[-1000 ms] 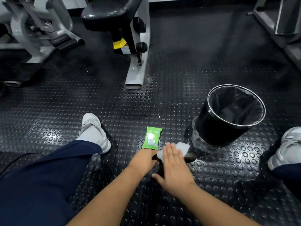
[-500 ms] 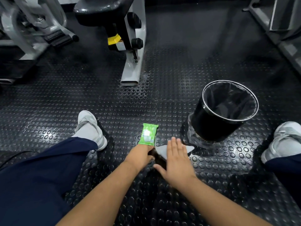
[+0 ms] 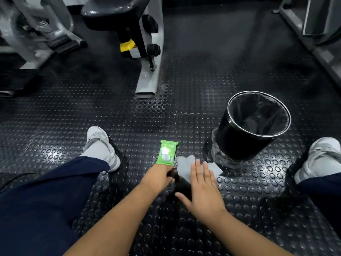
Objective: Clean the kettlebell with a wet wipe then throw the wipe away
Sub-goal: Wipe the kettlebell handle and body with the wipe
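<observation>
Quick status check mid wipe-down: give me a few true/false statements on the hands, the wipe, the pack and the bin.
1. The right hand presses flat on the white wipe. True.
2. The wipe is in the bin. False: it lies under the right hand's fingers, over the kettlebell.
3. The green wipe pack lies on the floor, left of the bin. True.
4. The bin lies tipped over. False: it stands upright, mouth open.
5. The left hand is raised and free. False: it grips the kettlebell.
</observation>
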The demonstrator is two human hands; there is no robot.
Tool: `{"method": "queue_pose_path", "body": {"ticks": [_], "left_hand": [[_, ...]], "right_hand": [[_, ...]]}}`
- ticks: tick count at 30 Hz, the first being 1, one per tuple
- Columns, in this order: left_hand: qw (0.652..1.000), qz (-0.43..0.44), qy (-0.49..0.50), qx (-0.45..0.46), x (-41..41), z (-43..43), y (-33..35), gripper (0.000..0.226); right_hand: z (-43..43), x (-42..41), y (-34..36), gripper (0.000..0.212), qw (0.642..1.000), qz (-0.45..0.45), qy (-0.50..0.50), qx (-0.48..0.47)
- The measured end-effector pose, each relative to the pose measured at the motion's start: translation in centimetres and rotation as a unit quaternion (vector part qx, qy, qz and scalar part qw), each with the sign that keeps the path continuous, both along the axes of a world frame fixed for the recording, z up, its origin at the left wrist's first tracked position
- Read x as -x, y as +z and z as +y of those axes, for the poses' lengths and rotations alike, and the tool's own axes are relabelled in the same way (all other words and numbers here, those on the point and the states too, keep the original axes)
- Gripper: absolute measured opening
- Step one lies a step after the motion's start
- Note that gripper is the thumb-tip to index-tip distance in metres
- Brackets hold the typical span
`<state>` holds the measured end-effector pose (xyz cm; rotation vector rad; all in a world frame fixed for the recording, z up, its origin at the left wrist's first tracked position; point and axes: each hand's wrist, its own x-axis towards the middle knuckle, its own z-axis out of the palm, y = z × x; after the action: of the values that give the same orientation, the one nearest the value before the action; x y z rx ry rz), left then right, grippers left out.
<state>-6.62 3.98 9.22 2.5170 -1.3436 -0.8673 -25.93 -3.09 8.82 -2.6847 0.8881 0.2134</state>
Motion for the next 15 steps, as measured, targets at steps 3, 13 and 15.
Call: {"method": "queue_pose_path", "body": {"ticks": [3, 13, 15], "left_hand": [[1.000, -0.004, -0.010, 0.007, 0.1, 0.0, 0.6, 0.039], [1.000, 0.004, 0.002, -0.006, -0.4, -0.1, -0.4, 0.025], [1.000, 0.006, 0.001, -0.012, -0.4, -0.1, -0.4, 0.027]], "right_hand": [[0.9, -3.3, 1.3, 0.108, 0.999, 0.004, 0.045, -0.012], [-3.5, 1.8, -0.1, 0.111, 0.999, 0.031, 0.026, -0.015], [-4.2, 1.5, 0.1, 0.116, 0.999, 0.045, -0.008, -0.025]]}}
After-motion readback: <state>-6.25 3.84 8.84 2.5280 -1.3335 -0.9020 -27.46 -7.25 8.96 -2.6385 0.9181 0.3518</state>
